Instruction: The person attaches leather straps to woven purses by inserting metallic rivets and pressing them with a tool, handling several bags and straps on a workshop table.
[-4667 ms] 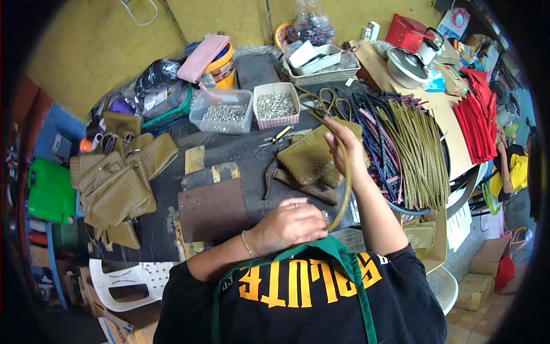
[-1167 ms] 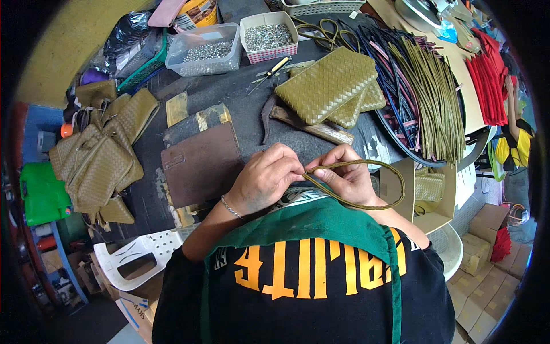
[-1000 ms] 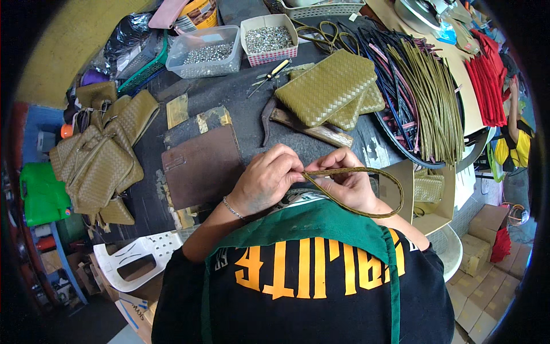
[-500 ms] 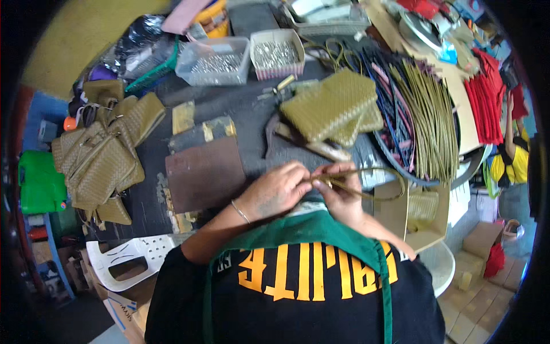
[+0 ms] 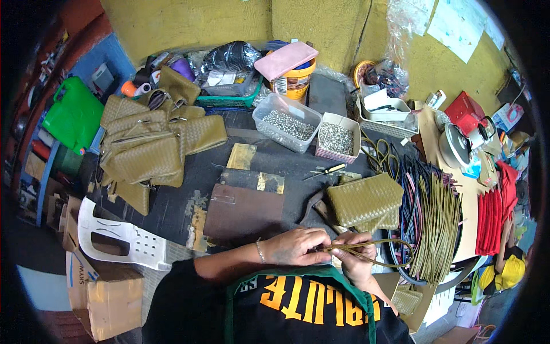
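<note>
Black and scuffed, our table (image 5: 197,169) stands before a yellow wall (image 5: 200,23). On it we have a heap of olive bags (image 5: 146,152) at the left and a clear tub (image 5: 281,140) of silvery pieces (image 5: 289,125) toward the back. Our left hand (image 5: 295,247) is closed, pinching an olive cord (image 5: 412,252); our right hand (image 5: 356,256), fingers curled in, grips it just beside. The cord runs between both hands, its loop reaching rightward past our right hand, near a smaller bag stack (image 5: 366,199).
</note>
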A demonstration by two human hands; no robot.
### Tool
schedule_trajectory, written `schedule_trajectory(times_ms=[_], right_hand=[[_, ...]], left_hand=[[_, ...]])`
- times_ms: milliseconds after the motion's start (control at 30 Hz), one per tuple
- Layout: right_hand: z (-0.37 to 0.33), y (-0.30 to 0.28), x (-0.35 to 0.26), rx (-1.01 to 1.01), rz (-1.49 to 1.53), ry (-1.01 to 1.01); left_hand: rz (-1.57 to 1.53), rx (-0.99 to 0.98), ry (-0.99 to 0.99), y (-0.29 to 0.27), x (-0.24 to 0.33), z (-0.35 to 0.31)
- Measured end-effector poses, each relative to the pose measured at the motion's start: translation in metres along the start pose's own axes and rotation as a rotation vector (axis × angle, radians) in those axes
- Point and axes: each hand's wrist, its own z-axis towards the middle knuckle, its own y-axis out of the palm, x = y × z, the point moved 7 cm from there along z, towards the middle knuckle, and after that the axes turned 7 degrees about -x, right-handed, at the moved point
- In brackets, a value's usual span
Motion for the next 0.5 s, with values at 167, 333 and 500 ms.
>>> schedule_trajectory(times_ms=[167, 333, 500], right_hand=[[0.048, 0.009, 0.018, -0.762, -0.373, 0.192], [0.229, 0.029, 0.025, -0.654, -0.961, 0.041], [0.314, 0.035, 0.174, -0.820, -1.673, 0.159]], left_hand=[[0.078, 0.074, 0.012, -0.020, -0.013, -0.016], [-0.181, 0.213, -0.089, -0.036, -0.020, -0.031], [-0.228, 0.257, -0.108, -0.035, -0.043, -0.047]])
